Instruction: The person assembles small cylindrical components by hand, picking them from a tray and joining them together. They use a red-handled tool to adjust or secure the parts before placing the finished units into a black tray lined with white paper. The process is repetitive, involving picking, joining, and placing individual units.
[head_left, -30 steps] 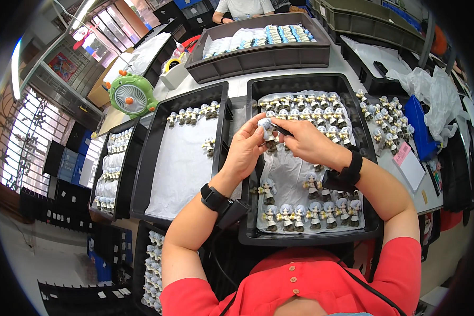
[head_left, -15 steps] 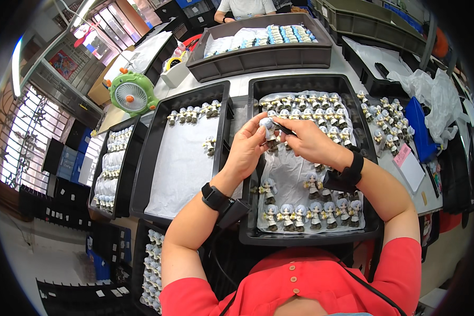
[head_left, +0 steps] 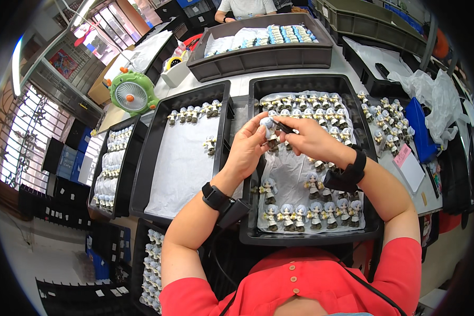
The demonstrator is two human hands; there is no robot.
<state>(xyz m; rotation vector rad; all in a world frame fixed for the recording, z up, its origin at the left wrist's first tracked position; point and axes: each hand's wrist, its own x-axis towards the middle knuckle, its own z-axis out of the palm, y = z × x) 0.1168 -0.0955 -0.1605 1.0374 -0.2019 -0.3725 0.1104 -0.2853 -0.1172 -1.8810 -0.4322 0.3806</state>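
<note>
Above the black tray (head_left: 310,240) in front of me, my left hand (head_left: 245,150) pinches a small figurine (head_left: 269,125) with pale grey-blue hair and white-and-yellow clothes. My right hand (head_left: 316,141) is closed round a slim black tool (head_left: 285,128), whose tip points at the figurine's head. Whether the tip touches it, I cannot tell, and the tool's exact kind does not show. Rows of similar figurines (head_left: 329,210) stand on white sheeting in the tray, some of them hidden beneath my hands and forearm.
A second black tray (head_left: 227,113) on the left holds several figurines. More figurines (head_left: 387,118) crowd the table at right, beside a blue bin (head_left: 420,129) and plastic bags (head_left: 432,100). A green fan (head_left: 131,95) stands left of a large grey crate (head_left: 258,60); a person (head_left: 245,7) sits beyond.
My right hand has shifted slightly right, and the black tool has changed its angle a little. The left hand keeps the figurine in nearly the same place.
</note>
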